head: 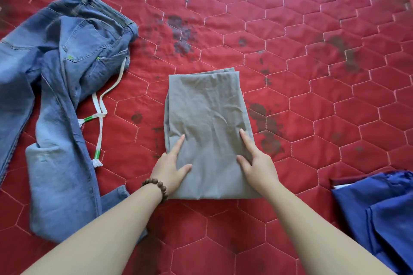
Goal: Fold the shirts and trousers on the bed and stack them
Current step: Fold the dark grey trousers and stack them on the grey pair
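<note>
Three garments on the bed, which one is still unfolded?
The blue jeans at the left, sprawled loose with the drawstring trailing out. The grey garment under both hands is a neat folded rectangle, and the dark blue garment at right lies folded.

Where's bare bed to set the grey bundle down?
Bare quilt lies beyond and right of the grey bundle, up to the blue cloth. The left is crowded by jeans and their drawstring. Both hands press the bundle.

one folded grey garment (206, 131), one pair of jeans (60, 100), one blue garment (384, 214), two hands.
</note>
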The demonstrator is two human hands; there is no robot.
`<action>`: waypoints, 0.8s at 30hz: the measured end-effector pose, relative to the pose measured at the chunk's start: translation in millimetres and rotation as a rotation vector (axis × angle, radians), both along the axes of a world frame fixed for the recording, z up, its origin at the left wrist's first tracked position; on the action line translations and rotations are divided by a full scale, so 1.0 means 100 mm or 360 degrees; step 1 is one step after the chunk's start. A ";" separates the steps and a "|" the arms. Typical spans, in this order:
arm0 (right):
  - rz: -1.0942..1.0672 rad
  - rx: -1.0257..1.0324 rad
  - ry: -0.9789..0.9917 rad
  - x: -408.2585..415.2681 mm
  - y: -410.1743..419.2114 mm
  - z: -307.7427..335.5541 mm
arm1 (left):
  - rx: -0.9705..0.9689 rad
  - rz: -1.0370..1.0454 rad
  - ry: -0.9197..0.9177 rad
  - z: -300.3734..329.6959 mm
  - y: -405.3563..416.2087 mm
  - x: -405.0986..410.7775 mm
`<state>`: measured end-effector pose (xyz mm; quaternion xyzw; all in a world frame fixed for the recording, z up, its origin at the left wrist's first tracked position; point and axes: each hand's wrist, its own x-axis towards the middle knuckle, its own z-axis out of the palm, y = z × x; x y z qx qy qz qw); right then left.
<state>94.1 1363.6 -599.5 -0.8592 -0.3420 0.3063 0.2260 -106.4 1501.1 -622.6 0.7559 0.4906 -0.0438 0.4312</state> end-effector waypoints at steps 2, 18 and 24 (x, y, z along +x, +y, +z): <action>0.0042 0.0010 -0.0140 0.13 -0.12 0.05 | 0.0106 -0.0041 0.0071 0.02 -0.15 0.21; -0.0123 -0.0074 -0.1164 0.95 -1.35 -0.07 | 0.1055 -0.0617 0.0328 0.14 -1.08 1.50; 0.0485 -0.0149 -0.1147 1.09 -0.86 -0.32 | 0.1155 -0.1108 0.0246 -0.09 -0.79 2.05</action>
